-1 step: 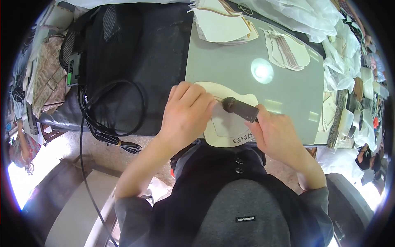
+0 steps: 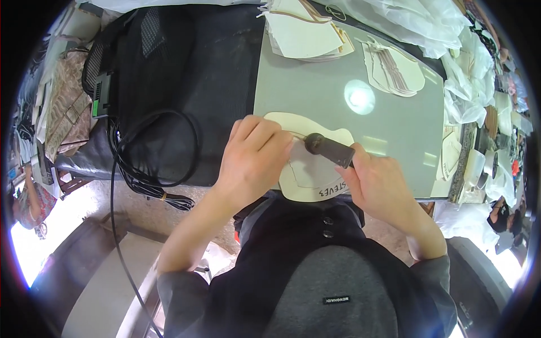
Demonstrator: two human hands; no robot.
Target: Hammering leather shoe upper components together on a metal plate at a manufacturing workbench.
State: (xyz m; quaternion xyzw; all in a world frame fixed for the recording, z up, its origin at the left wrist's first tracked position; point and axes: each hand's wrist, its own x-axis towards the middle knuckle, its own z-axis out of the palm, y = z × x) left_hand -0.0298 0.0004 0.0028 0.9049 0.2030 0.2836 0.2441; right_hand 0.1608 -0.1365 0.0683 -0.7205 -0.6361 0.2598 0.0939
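Observation:
A cream, curved card pattern piece (image 2: 304,192) lies at the near edge of the grey-green board, with dark handwriting and an outline on it. Over its right part, my right hand (image 2: 380,183) is closed round a dark hammer (image 2: 337,152), whose rounded end points left; the grip is mostly hidden by the fingers. My left hand (image 2: 256,158) is closed over the left part of the piece, its fingertips beside the hammer's round end. A thin, pale sliver shows between those fingertips and the hammer. What else the left fingers pinch is hidden.
Stacks of cream pattern pieces (image 2: 307,36) and tied pieces (image 2: 394,70) lie at the board's (image 2: 315,87) far side. On the left are a black mesh bag (image 2: 152,56) and coiled black cable (image 2: 194,152). Clear plastic bags (image 2: 468,84) line the right edge.
My left hand has shifted very slightly toward me. The hammer and my right hand look the same.

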